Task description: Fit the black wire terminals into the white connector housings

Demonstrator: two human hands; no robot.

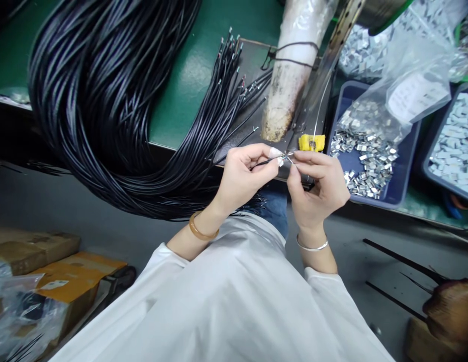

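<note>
My left hand (251,168) is closed in a pinch on a thin black cable (262,162), with white coverings on its thumb and fingertip. Right beside it, my right hand (318,181) pinches at the cable's tip. A small, thin, pale piece shows between its fingers, too small to name. Both hands meet just over the table's front edge. Behind them lies a yellow block (311,143) with a thin silvery wire (319,110) running down to it. Many black cables (203,130) with stripped ends lie to the left of the hands.
A plastic-wrapped white cylinder (294,65) with a scorched-looking tip points toward the hands. On the right, a blue tray (401,186) holds small metal shells and a plastic bag (414,90). Another tray (430,173) carries pale pieces. Cardboard boxes (75,276) stand at lower left.
</note>
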